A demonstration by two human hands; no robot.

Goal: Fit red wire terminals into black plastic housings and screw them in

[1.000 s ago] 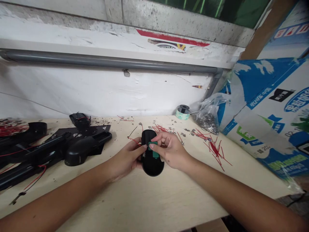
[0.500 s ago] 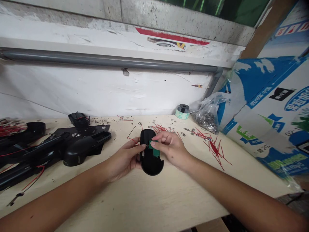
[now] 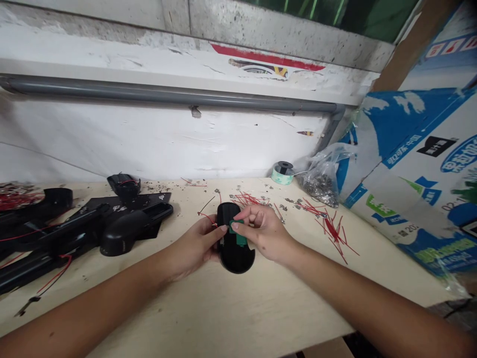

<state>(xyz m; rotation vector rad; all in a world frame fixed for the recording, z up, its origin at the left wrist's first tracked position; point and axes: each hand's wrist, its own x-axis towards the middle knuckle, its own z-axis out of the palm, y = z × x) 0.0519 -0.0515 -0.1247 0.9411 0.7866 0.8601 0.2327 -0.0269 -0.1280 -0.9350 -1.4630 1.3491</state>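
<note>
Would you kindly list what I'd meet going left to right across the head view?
Pile of red wires, rearmost black shell, left hand, green circuit board, roll of tape, clear bag of small metal parts, blue-and-white carton.

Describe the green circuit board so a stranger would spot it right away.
Over the pale tabletop, the left hand holds an oblong black plastic shell. At the shell's hollow side, the right hand pinches the green circuit board. Its flat green surface sets it apart from the black shell and the loose red wires beyond.
</note>
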